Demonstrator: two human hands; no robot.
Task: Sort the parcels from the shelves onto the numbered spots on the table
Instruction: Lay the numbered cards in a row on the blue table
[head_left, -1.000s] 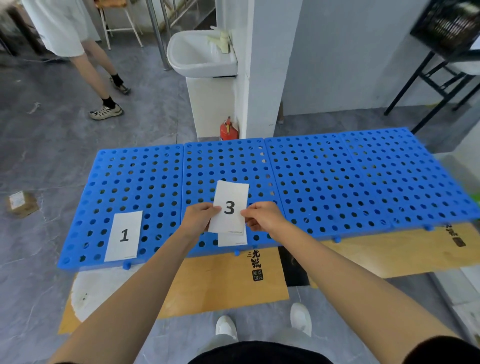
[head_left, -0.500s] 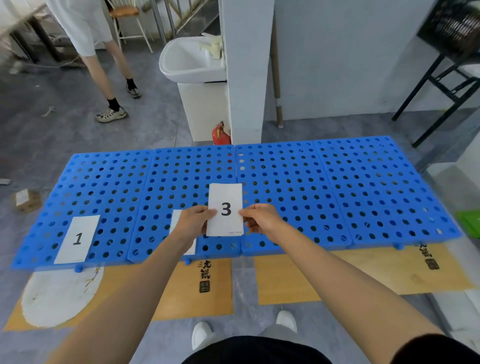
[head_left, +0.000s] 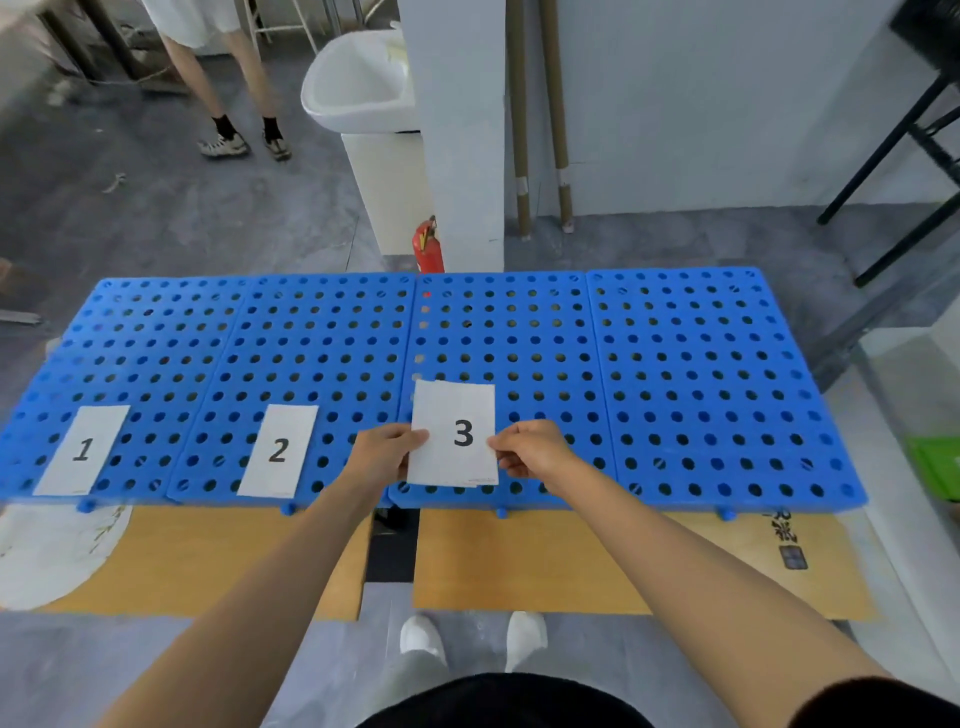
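A white card marked 3 (head_left: 453, 434) is held over the front edge of the third blue panel. My left hand (head_left: 385, 453) pinches its left edge and my right hand (head_left: 530, 448) pinches its right edge. There seems to be another sheet under it at the lower edge. The card marked 1 (head_left: 83, 450) lies flat on the first panel, and the card marked 2 (head_left: 279, 450) lies flat on the second. The blue perforated table top (head_left: 701, 374) is made of several panels side by side. No parcels or shelves are in view.
A white sink (head_left: 358, 83) and a red fire extinguisher (head_left: 428, 247) stand behind the table by a white pillar. A person's legs (head_left: 228, 98) are at the back left. Black frame legs (head_left: 904, 156) stand at the right, a green object (head_left: 937, 467) at the right edge.
The card marked 2 now lies uncovered on the second panel. Both hands have carried the card marked 3 to the right, over the third panel. The view has shifted right.
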